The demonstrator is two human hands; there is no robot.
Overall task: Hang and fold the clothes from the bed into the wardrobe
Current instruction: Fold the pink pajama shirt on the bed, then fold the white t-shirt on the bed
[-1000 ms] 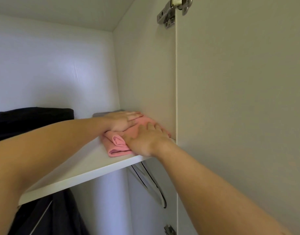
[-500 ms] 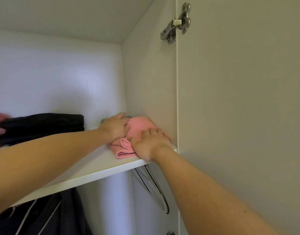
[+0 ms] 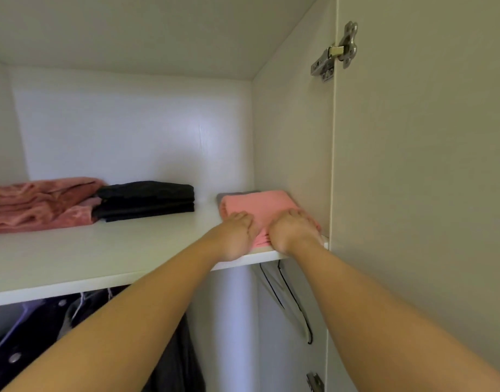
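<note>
A folded pink garment (image 3: 260,205) lies at the right end of the white wardrobe shelf (image 3: 124,250), on top of a grey folded piece (image 3: 229,195) and against the side wall. Both my hands are at its near edge. My left hand (image 3: 239,236) has its fingers curled on the garment's front left corner. My right hand (image 3: 292,230) rests on the front right part with bent fingers pressing down. The cloth's near edge is hidden under my hands.
Further left on the shelf sit a folded black stack (image 3: 147,200) and a crumpled pink velvet garment (image 3: 36,205). Dark clothes (image 3: 31,335) hang below the shelf. A black wire hanger (image 3: 294,304) hangs by the side wall. The open wardrobe door (image 3: 427,193) fills the right.
My left hand has come off the top of the pink garment and back to its near left corner, beside my right hand. The view has swung left, showing more of the shelf.
</note>
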